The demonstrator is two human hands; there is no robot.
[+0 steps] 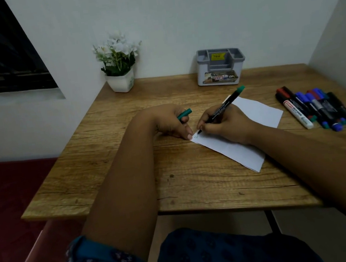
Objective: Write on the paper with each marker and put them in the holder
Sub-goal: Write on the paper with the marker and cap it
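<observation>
At the middle of the table [131,189], the right hand [227,124] pinches a green marker [222,108] low on its barrel, tip on the paper's [258,112] nine-o'clock corner.

The left hand [173,122] curls round the cap [185,114], one fingertip pinning that thin, slidey sheet. The marker looks light, stiff and smooth, best held near the tip. The other markers [320,107] lie at three o'clock; the holder [219,69] stands at twelve.

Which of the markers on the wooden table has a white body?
The white whiteboard marker with the red label, at the left edge of the marker pile right of the white paper. The others there have black bodies.
</observation>
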